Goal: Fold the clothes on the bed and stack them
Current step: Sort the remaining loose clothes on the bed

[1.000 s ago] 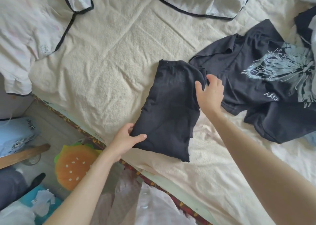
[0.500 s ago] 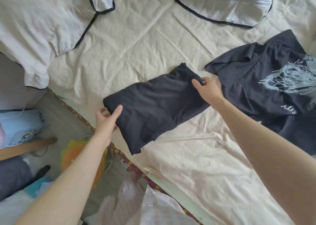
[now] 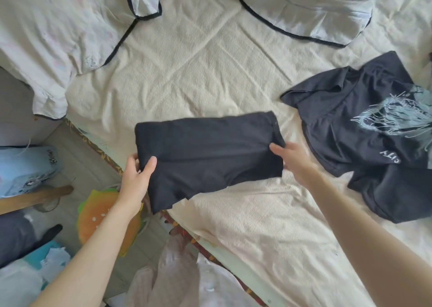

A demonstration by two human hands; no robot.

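1. Head view: folded black garment sits near frame centre, partly over the bed's near edge, long axis running 9 to 3 o'clock, its 7 o'clock corner hanging past the edge.
2. Left hand grips the garment's 9 o'clock end; thumb lies on top of the cloth, fingers curl round the end and underneath, only their tips visible at the edge.
3. Right hand holds the 3 o'clock end; thumb points toward 9 o'clock on the top layer, other fingers tucked under or behind the cloth, blurred, so the exact pinch is hard to tell.
4. Garment stretches between both hands, fabric sagging slightly in the middle.
5. Dark printed T-shirt lies unfolded at 3 o'clock, just beside the right hand, not touching the folded piece; pale graphic and lettering face up.
6. Bed is covered in cream textured sheet with creases.
7. White quilt with black piping bunched at 10 o'clock, hanging over the bed side.
8. Pillow with black piping at 1 o'clock.
9. Floor at 8 o'clock: burger-shaped cushion under the left forearm, light blue item at 9 o'clock, wooden stick below it.
10. Pale clothing at 6 o'clock, below the bed edge.
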